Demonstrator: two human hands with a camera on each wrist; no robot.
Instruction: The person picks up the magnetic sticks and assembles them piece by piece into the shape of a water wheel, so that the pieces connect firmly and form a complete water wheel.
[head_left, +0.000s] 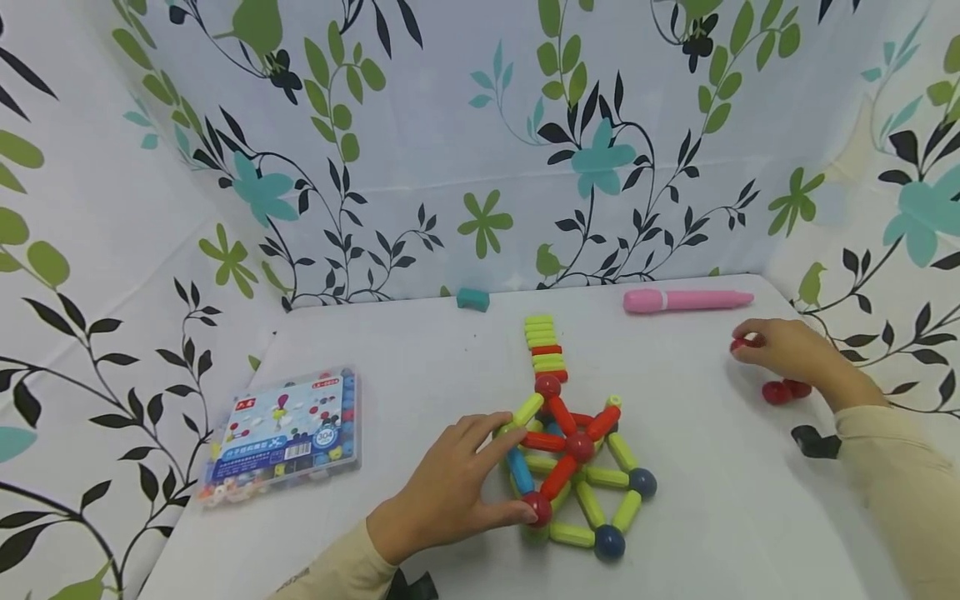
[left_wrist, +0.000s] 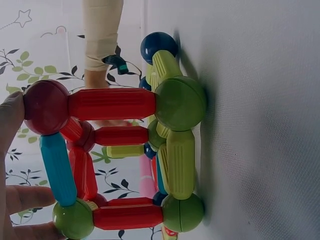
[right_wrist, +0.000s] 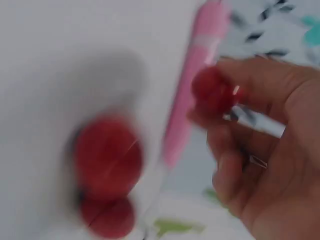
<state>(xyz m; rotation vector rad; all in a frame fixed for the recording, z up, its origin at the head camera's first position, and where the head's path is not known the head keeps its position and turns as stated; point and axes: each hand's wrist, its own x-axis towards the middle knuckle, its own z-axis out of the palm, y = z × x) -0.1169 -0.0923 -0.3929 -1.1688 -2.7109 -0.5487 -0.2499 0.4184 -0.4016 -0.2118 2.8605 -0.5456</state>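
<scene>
A magnetic stick-and-ball structure [head_left: 581,446] stands on the table, with red, blue and yellow-green sticks joined by red, green and dark blue balls. My left hand [head_left: 457,483] holds its near left side, the thumb at a red ball [left_wrist: 46,107] and the fingertips at a green ball [left_wrist: 73,220]. At the table's right side, my right hand [head_left: 787,354] pinches a small red piece [right_wrist: 215,92] between thumb and fingers; blur leaves its exact shape unclear. Close below that hand, two red balls [right_wrist: 108,157] lie together on the table.
A row of yellow-green and red sticks [head_left: 543,342] lies behind the structure. Toward the back are a pink marker-shaped object [head_left: 686,301] and a small teal block [head_left: 473,300]. A clear plastic box [head_left: 285,433] with a printed label sits at left. Patterned cloth [head_left: 450,150] hangs behind the table.
</scene>
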